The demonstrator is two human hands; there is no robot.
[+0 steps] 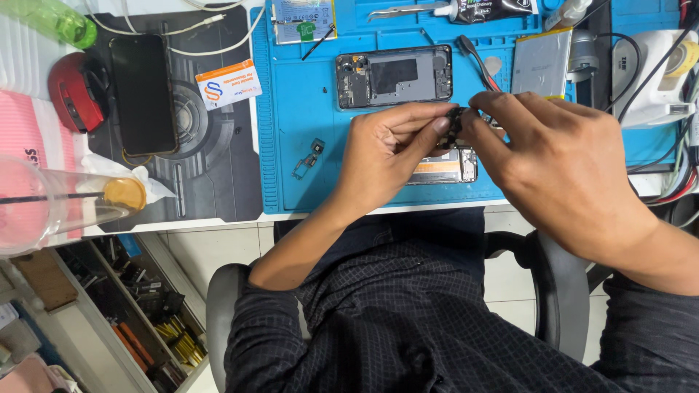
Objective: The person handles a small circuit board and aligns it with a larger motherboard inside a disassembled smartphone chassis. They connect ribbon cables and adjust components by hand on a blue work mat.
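Black small part [454, 125] pinched between left hand [386, 156] and right hand [553, 164], fingers closed on it above blue mat [306, 109]. Risk: slip onto open phone [393, 76], or bending from a hard squeeze.

I see a matt blue rubbery mat [306, 138], a glossy black glass phone [143, 94], a dull metal opened phone frame [393, 76], and a clear plastic cup [44, 207].

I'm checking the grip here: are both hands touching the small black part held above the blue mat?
Touching. The head view shows the left hand and right hand pinching the small black part between their fingertips.
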